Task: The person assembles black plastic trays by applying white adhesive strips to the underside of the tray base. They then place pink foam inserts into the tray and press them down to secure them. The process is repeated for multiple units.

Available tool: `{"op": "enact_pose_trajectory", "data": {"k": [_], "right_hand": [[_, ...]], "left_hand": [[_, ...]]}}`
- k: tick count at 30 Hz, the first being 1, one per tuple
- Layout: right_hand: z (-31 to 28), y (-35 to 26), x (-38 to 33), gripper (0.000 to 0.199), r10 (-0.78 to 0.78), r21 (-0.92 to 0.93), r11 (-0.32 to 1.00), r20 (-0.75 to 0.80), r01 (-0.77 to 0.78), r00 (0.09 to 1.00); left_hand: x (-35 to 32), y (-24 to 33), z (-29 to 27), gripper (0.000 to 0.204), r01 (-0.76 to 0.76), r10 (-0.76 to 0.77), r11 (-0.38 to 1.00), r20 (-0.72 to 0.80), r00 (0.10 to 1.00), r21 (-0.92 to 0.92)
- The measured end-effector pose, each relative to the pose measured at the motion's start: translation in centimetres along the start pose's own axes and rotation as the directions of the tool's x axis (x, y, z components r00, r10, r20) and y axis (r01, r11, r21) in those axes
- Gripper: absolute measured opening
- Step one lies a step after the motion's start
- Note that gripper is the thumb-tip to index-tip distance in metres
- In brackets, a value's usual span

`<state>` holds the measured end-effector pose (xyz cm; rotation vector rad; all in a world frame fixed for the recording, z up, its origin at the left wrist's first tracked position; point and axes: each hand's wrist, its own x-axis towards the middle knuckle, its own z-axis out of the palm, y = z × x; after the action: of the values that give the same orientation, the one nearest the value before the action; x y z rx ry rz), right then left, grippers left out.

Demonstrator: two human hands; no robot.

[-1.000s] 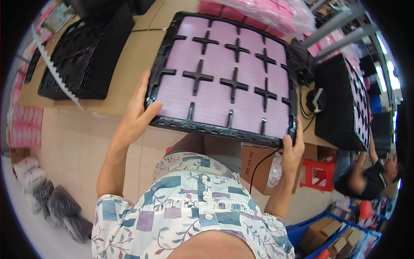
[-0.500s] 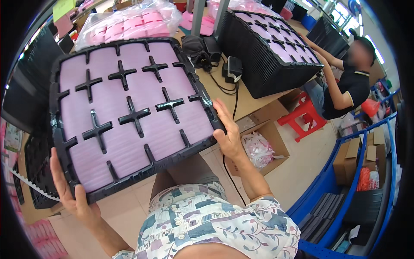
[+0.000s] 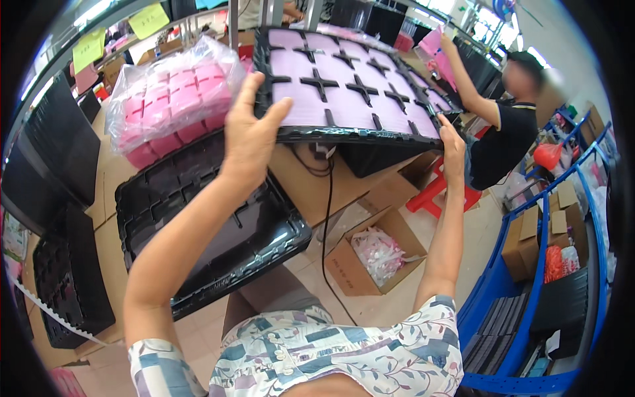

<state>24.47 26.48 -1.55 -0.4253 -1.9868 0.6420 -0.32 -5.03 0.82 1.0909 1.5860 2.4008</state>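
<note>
Both hands hold up a black plastic tray with a lilac sheet and raised black crosses (image 3: 357, 134), tilted, at the upper middle. My left hand (image 3: 248, 135) grips its near left corner, thumb over the rim. My right hand (image 3: 452, 142) is closed on the right corner; its fingertips are partly hidden. Behind and below the held tray stands a stack of black trays (image 3: 380, 155), mostly covered by it; I cannot tell whether they touch. Under my left forearm, another black tray (image 3: 264, 221) lies on the table.
A pink stack in clear plastic (image 3: 175, 99) sits behind the lower tray. More black trays (image 3: 73, 284) stand at the left. A cable (image 3: 325, 245) hangs off the table above a carton of scraps (image 3: 380, 261). A co-worker (image 3: 503, 132) is at the right, near a red stool (image 3: 430, 195) and blue shelving (image 3: 486, 291).
My hands have carried the lilac-lined tray up and right, from the near left to over the stack. The black tray beneath has come into view. The co-worker now raises a pink sheet.
</note>
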Motion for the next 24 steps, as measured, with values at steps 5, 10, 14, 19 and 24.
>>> {"op": "enact_pose_trajectory", "data": {"k": [5, 10, 14, 19, 24], "right_hand": [[-2.2, 6.3, 6.1, 0.049, 0.082, -0.009, 0.997, 0.118, -0.082, 0.99], [-2.8, 4.0, 8.1, 0.043, -0.152, -0.393, 0.917, -0.182, 0.07, 0.971], [8.5, -12.8, 1.4, 0.04, -0.586, -0.439, 0.689, 0.13, 0.576, 0.8], [15.1, -13.1, -1.3, 0.054, -0.481, -0.402, 0.708, 0.328, 0.581, 0.813], [13.7, -11.1, -0.5, 0.048, -0.553, -0.413, 0.651, 0.317, 0.637, 0.771]], "left_hand": [[2.2, -5.6, 4.7, 0.073, 0.129, -0.132, 0.987, -0.026, 0.991, -0.09], [2.3, -5.6, 5.4, 0.089, 0.156, -0.153, 0.988, 0.121, 0.981, -0.011], [2.1, -2.9, 1.1, 0.087, 0.333, -0.311, 0.942, 0.251, 0.917, -0.049], [-1.0, -0.9, -3.0, 0.057, 0.384, -0.371, 0.923, 0.3, 0.879, 0.017], [-7.6, 3.2, -10.2, 0.042, 0.418, -0.446, 0.895, 0.257, 0.857, 0.159]]}}
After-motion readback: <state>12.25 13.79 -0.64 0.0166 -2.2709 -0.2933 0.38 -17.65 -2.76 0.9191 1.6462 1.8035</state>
